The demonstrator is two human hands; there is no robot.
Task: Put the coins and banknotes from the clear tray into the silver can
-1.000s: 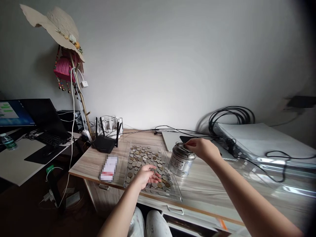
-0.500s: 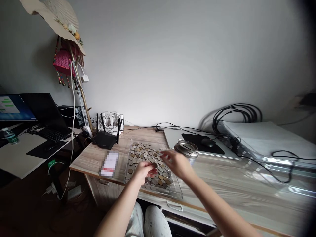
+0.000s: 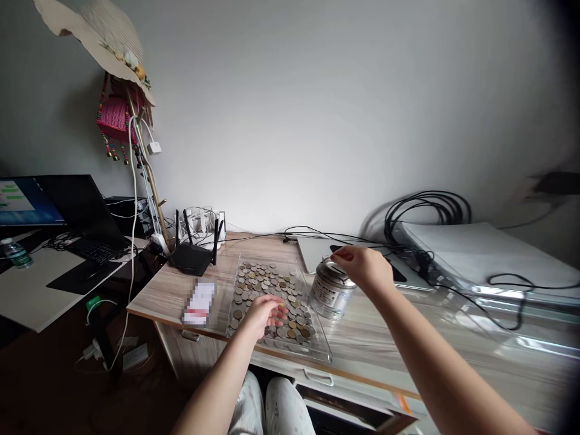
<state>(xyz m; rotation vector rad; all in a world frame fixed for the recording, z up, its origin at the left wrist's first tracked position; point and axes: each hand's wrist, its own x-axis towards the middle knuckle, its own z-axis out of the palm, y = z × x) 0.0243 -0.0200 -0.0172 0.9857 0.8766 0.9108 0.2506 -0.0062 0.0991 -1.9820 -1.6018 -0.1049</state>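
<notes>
One wood-grain desk (image 3: 374,347) carries one clear tray (image 3: 312,354) at its front edge; one metal tin (image 3: 330,297) stands just beside the tray's right edge. The right hand (image 3: 366,267) has its fingertips together at the tin's top, what they pinch hidden. The left hand (image 3: 266,313) is over the tray, fingers loosely curled, contents unclear. Dozens of coins (image 3: 305,333), uncountable exactly, lie in the tray around and beneath it.

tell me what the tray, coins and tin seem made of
Tray: clear, glossy, probably acrylic or another plastic; the wood-grain desk shows through. Coins: metal, some silvery, some brassy, with a dull shine. Tin: likely tinplate, given its silvery sheen.
</notes>
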